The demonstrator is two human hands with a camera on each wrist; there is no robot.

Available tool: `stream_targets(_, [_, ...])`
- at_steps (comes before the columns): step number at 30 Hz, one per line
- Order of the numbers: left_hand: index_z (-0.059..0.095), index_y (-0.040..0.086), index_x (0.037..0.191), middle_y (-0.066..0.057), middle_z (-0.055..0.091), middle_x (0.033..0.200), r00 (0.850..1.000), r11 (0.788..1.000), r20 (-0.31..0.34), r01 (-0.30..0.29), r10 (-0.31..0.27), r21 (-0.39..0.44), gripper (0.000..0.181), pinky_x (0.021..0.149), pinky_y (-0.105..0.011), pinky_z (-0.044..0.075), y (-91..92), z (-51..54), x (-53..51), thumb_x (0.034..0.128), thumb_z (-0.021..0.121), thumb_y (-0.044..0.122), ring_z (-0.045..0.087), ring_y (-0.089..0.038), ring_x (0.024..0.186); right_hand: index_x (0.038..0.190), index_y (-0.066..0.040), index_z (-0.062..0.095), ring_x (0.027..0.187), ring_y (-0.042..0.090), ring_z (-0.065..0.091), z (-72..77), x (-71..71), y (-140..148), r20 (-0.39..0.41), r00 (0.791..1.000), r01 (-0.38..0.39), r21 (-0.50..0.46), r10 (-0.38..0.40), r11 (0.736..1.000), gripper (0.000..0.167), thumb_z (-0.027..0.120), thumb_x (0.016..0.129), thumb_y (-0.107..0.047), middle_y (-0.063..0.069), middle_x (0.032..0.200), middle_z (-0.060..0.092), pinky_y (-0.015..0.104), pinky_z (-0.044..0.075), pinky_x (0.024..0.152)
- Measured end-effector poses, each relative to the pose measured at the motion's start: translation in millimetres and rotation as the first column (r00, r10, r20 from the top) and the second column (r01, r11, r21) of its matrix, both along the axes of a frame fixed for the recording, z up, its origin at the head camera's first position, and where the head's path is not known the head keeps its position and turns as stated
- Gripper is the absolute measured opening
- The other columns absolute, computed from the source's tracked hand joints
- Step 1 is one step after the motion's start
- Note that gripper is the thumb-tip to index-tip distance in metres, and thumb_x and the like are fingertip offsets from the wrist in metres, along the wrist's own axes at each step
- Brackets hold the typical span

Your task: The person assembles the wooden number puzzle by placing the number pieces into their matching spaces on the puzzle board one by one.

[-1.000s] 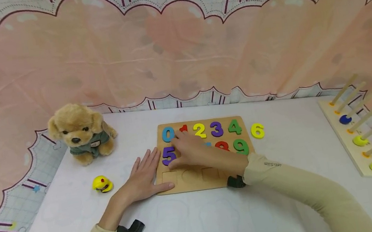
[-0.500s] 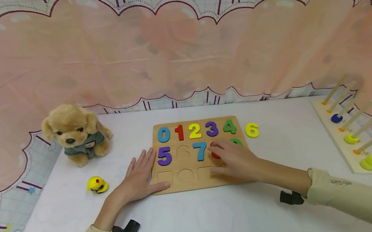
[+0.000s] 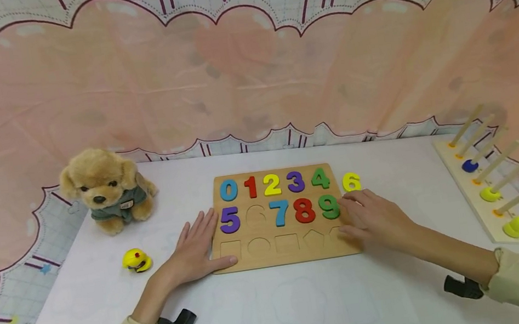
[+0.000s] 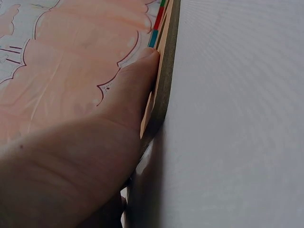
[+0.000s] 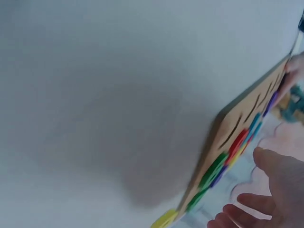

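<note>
A wooden number puzzle board (image 3: 283, 259) lies on the white table, holding several coloured numbers. Between the purple 5 (image 3: 229, 220) and the blue 7 (image 3: 279, 213) a bare recess shows, and shape outlines run along the near row. Flat on the board's left edge rests my left hand (image 3: 197, 251), thumb over the near corner; the left wrist view shows the thumb (image 4: 133, 88) along the edge. My right hand (image 3: 379, 220) hovers at the board's right side beside the green 9 (image 3: 334, 204), holding nothing, fingers spread in the right wrist view. Just beyond it lies a loose yellow 6 (image 3: 346, 183).
A plush dog (image 3: 106, 189) sits at the back left, with a small yellow toy (image 3: 136, 260) in front of it. On the right stands a wooden peg rack (image 3: 464, 186) with blue and yellow rings. A patterned cloth (image 3: 247, 75) hangs behind the table.
My right hand has moved rightward across the board, from over the 5 and 1, past the 8, to the right edge. The covered numbers now show. My left hand stays on the board.
</note>
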State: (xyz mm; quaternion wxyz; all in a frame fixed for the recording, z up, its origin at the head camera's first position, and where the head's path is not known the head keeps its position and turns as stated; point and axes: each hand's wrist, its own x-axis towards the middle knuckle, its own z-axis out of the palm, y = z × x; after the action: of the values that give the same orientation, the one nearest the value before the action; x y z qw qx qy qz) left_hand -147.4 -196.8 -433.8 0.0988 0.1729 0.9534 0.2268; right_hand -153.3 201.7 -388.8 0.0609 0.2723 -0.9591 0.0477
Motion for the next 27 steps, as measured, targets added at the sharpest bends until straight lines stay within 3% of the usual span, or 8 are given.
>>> stream_targets(3, [0.013,0.003,0.155,-0.016,0.008,0.164,1.000,1.000,0.003,-0.004,0.004,0.003,0.111,0.119,-0.062,-0.002,-0.2,0.2,0.3,0.0797,0.066,0.063,0.003,-0.038,0.152,0.133,-0.004,0.057,0.122,0.033,0.053,0.1,-8.6,13,0.001,0.999,0.039,0.000,-0.039,0.999,0.062,0.069,0.086,-0.043,0.016,0.131,0.057,0.049,0.052,0.095])
stream_targets(12, [0.012,0.004,0.156,-0.015,0.008,0.164,1.000,1.000,0.000,-0.002,0.002,0.000,0.111,0.120,-0.061,-0.002,-0.4,-2.4,-0.6,0.0798,0.065,0.065,0.002,-0.037,0.152,0.136,-0.004,0.053,0.126,0.039,0.047,-1.5,-34.5,38,0.090,0.988,0.136,-0.066,-0.130,0.989,0.062,0.066,0.089,-0.042,0.019,0.140,0.049,0.059,0.052,0.089])
stream_targets(23, [0.011,0.005,0.156,-0.015,0.007,0.165,1.000,1.000,0.000,-0.002,0.002,-0.001,0.111,0.120,-0.061,-0.002,-0.6,-3.3,-1.3,0.0799,0.064,0.066,0.002,-0.037,0.152,0.136,0.002,0.051,0.128,0.047,0.043,-3.6,-64.2,45,0.248,0.955,0.212,-0.177,-0.164,0.961,0.066,0.070,0.087,-0.037,0.028,0.140,0.047,0.065,0.040,0.102])
stream_targets(27, [0.012,0.005,0.156,-0.015,0.008,0.164,1.000,1.000,0.005,-0.005,0.005,-0.002,0.110,0.120,-0.061,-0.001,-0.3,-2.5,-0.9,0.0799,0.065,0.065,0.002,-0.037,0.152,0.138,0.004,0.048,0.121,0.045,0.049,-8.8,-75.6,48,0.294,0.942,0.229,-0.203,-0.164,0.952,0.074,0.073,0.084,-0.039,0.030,0.134,0.048,0.062,0.043,0.100])
